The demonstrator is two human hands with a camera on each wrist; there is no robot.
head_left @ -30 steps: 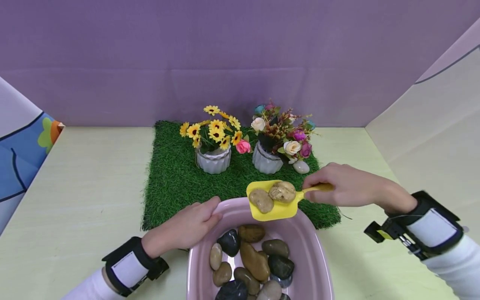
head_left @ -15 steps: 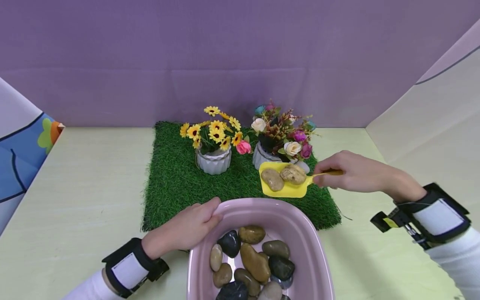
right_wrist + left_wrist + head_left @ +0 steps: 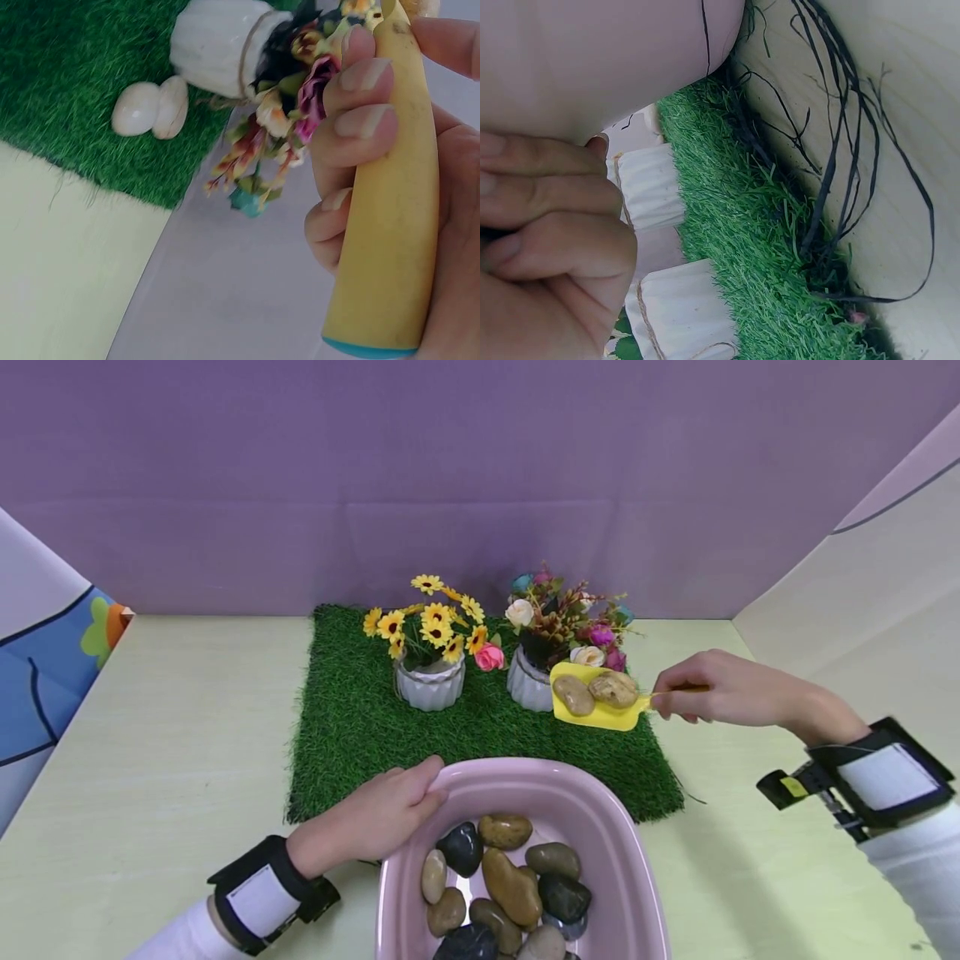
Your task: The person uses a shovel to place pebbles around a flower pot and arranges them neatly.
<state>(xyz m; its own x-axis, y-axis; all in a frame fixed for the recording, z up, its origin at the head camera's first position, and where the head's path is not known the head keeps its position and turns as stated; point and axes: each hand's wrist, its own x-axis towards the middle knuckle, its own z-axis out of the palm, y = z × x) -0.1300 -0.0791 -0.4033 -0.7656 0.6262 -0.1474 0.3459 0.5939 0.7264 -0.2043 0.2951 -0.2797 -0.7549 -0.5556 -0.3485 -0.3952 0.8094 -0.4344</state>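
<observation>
My right hand [image 3: 720, 687] grips the handle [image 3: 390, 202] of a yellow toy shovel [image 3: 596, 718], its fingers wrapped around it. On the blade lie two tan stones, one smooth [image 3: 574, 695] and one with a rougher, mottled surface [image 3: 613, 689]. The blade hangs over the grass mat, in front of the right flower pot. At the pink basin [image 3: 645, 877], my left hand [image 3: 382, 810] holds the far left rim; the left wrist view shows its fingers [image 3: 555, 195] curled below the basin's edge. Wet stones [image 3: 510, 885], brown, black and grey, lie inside the basin.
An artificial grass mat [image 3: 337, 727] lies behind the basin. On it stand a white pot [image 3: 429, 687] of yellow flowers and another [image 3: 527, 681] with mixed roses. Two pale stones [image 3: 136, 109] rest beside the rose pot. Dark loose strands [image 3: 840, 112] trail from the mat's edge.
My right hand has carried the loaded shovel from above the basin's far rim, away and to the right, over the mat near the rose pot. My left hand stays on the rim.
</observation>
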